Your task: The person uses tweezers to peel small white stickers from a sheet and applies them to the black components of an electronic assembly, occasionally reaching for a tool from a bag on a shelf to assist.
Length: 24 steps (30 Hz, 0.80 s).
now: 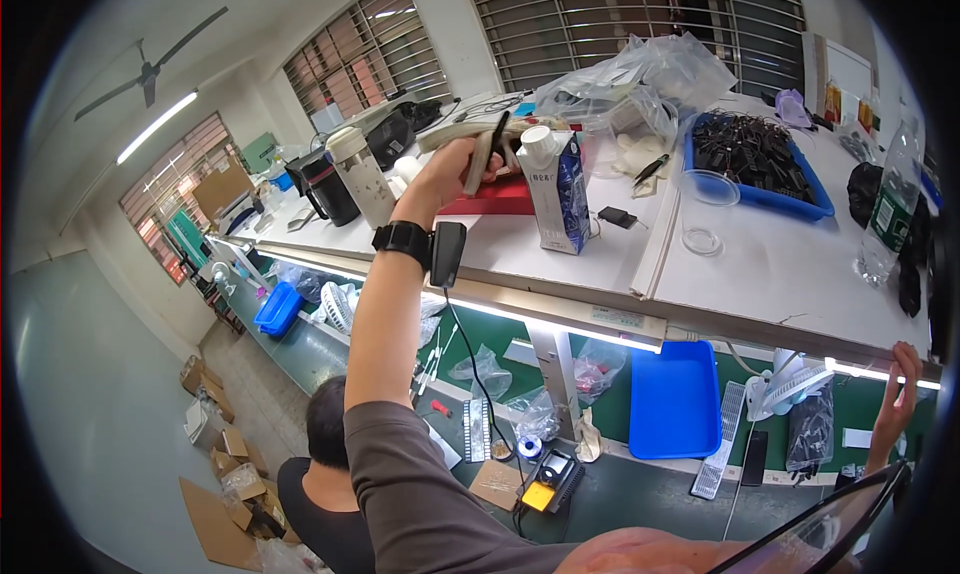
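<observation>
My left hand [470, 171] reaches up over the upper shelf [600, 264], its fingers closed round a grey-beige, strip-like thing [480, 162] whose kind I cannot make out. Just under that hand lies a red box or tray [490, 202], partly hidden. A blue and white drink carton [556, 194] with a white cap stands upright right beside it. The left wrist wears a black strap with a small black device [448, 254] and a cable. Far to the right, my right hand [903, 379] rests against the shelf's front edge, fingers stretched and nothing visible in them.
Left of the carton stand a pale bottle [360, 174] and a dark mug [328, 189]. A blue tray of black parts [755, 164], a plastic cup [708, 199] and a water bottle [890, 209] are to the right. Below, a blue tray [675, 399] leans; a person [325, 474] sits nearby.
</observation>
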Motion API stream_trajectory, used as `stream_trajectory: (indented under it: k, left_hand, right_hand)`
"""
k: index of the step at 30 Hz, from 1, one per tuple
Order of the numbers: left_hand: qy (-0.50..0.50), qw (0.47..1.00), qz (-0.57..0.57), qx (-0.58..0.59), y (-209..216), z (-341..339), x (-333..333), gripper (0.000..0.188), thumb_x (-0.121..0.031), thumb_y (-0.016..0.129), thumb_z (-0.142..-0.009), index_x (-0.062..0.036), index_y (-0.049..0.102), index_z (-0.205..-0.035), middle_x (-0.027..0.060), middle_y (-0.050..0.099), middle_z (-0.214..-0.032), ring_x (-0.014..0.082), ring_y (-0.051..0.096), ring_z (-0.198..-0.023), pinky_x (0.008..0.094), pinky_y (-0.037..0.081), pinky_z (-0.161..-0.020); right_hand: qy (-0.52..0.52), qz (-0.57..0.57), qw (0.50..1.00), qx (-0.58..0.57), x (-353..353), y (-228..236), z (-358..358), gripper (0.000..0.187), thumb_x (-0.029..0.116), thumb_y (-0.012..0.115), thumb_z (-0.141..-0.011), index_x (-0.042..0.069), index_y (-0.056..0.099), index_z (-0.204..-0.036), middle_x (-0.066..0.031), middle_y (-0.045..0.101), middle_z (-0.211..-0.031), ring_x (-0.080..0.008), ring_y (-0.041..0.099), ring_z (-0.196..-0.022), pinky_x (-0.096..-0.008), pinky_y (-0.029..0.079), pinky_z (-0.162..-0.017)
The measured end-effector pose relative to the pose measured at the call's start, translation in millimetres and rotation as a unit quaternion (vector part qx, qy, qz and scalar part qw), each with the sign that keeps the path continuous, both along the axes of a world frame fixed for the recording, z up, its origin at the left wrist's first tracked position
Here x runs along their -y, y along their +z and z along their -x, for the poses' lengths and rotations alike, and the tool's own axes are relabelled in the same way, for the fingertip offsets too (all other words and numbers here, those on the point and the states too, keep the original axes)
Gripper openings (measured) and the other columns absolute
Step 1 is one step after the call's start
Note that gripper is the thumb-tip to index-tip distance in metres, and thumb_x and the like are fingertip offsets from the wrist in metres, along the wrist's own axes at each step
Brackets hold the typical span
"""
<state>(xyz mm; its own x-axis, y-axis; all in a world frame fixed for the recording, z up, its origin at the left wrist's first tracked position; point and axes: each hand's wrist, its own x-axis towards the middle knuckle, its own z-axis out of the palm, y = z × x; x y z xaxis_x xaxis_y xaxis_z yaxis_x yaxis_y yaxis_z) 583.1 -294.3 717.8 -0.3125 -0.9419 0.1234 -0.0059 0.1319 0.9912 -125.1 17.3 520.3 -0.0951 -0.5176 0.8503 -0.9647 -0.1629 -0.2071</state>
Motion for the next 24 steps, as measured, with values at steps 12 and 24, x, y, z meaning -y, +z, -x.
stream_trajectory:
  k: [12, 24]
  left_hand:
    - [0.202, 0.964, 0.174, -0.002, -3.0, 34.0, -18.4, 0.030, -0.030, 0.055, -0.103, -0.0056, 0.068, -0.115, 0.0039, 0.060, -0.071, 0.0128, 0.054, -0.064, 0.0322, 0.047, -0.064]
    - [0.471, 0.717, 0.323, 0.400, -18.6, 8.6, -26.9, 0.070, -0.057, 0.034, -0.104, 0.0017, 0.073, -0.108, 0.0167, 0.076, -0.098, 0.0289, 0.072, -0.092, 0.0437, 0.054, -0.081]
  right_hand:
    - [0.011, 0.006, 1.000, -0.012, -3.1, 5.0, -1.6, 0.024, 0.013, 0.051, -0.107, 0.009, 0.065, -0.127, -0.0080, 0.061, -0.134, -0.0240, 0.055, -0.131, -0.0368, 0.042, -0.113]
    - [0.043, 0.009, 0.999, -0.015, 3.4, 23.5, -26.2, 0.023, 0.012, 0.054, -0.105, 0.005, 0.064, -0.124, -0.0111, 0.062, -0.132, -0.0261, 0.056, -0.128, -0.0370, 0.041, -0.111]
